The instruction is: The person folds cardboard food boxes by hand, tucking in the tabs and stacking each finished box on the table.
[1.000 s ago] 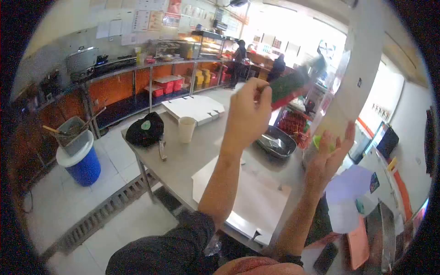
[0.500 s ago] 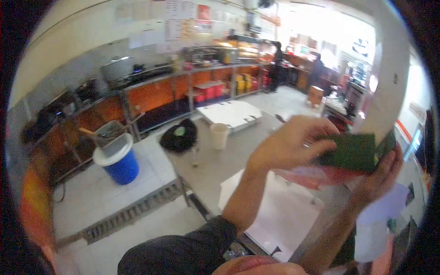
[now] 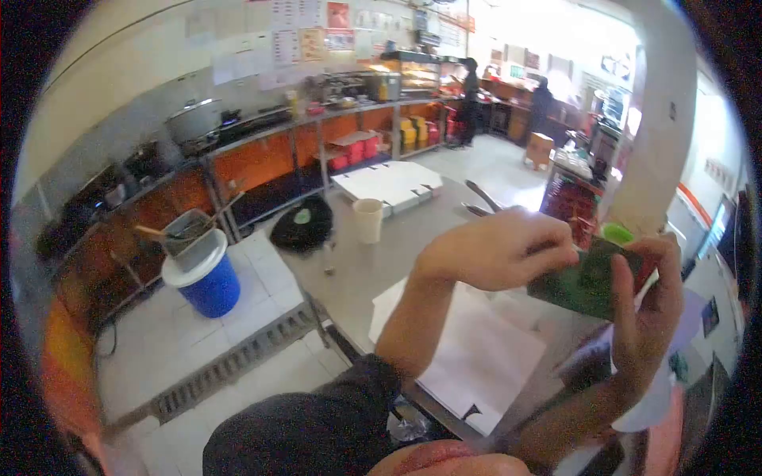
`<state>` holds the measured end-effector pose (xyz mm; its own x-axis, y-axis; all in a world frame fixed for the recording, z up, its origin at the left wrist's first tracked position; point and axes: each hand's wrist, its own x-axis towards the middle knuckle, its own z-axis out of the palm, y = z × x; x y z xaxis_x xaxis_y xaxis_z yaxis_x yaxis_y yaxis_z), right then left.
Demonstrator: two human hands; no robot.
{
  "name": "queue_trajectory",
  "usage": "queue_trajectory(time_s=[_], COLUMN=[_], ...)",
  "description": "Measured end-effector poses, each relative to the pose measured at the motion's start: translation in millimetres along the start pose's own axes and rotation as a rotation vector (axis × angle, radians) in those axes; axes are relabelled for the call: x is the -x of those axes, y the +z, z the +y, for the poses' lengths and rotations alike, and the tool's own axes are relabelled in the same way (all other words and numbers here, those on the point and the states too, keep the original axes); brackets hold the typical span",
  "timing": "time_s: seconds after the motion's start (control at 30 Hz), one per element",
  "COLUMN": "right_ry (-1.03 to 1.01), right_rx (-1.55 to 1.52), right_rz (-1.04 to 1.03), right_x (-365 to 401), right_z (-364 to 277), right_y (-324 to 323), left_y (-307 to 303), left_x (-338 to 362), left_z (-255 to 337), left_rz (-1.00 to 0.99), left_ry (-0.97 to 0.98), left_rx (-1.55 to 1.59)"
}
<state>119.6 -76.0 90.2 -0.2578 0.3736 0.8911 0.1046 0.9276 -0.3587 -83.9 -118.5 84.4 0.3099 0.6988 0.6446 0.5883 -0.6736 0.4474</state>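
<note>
Standing by the work side. The steel table (image 3: 409, 250) is running along the person's front. On its near part the white sheet (image 3: 484, 357) is lying flat, below the hands; toward the far end a white box (image 3: 389, 185) is resting, with the black cap (image 3: 295, 232) sitting at the table's left edge.

Hands: both are hanging above the table, raised and well apart from its surface. The left hand (image 3: 504, 250) is reaching across from the left; the right hand (image 3: 652, 289) is standing more upright opposite.

Between them is the green piece (image 3: 567, 292), sitting in the air near the sheet's far right corner. A dark flap or fold is showing at its right end; blur is hiding which.

Fingers: left thumb and fingers are bending nearly closed, apparently pinching the upper left edge. Right thumb is lying along the near face, fingers curving behind, so the right grip is closing around that end with little gap.

Judgement: steadying with the right while the left is working lightly should serve best; squeezing hard would risk creasing. Matching both hands' height should be preventing twist.
</note>
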Motion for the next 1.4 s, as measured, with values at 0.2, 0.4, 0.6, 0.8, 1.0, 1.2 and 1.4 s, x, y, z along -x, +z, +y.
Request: queue_trajectory(time_s=[0.2, 0.4, 0.6, 0.8, 1.0, 1.2, 1.4], right_ry=[-0.069, -0.063, -0.043, -0.061, 0.119, 0.174, 0.271], right_rx=[0.132, -0.001, -0.073, 0.005, -0.247, -0.281, -0.152], right_rz=[-0.202, 0.147, -0.022, -0.157, -0.159, -0.181, -0.156], right_x=[3, -2, -4, -7, -9, -4, 2], right_z=[-5, 10, 8, 25, 39, 44, 17], right_y=[-6, 9, 2, 1, 3, -1, 16], left_y=[5, 4, 2, 6, 0, 17, 10], left_x=[3, 7, 6, 1, 2, 2, 13], left_z=[0, 6, 15, 17, 10, -5, 7], left_rz=[0.013, 0.187, 0.298, 0.225, 0.33, 0.375, 0.377], left_ry=[0.107, -0.213, -0.163, -0.061, 0.103, 0.23, 0.213], left_rx=[-0.048, 0.272, 0.202, -0.149, -0.028, -0.089, -0.311])
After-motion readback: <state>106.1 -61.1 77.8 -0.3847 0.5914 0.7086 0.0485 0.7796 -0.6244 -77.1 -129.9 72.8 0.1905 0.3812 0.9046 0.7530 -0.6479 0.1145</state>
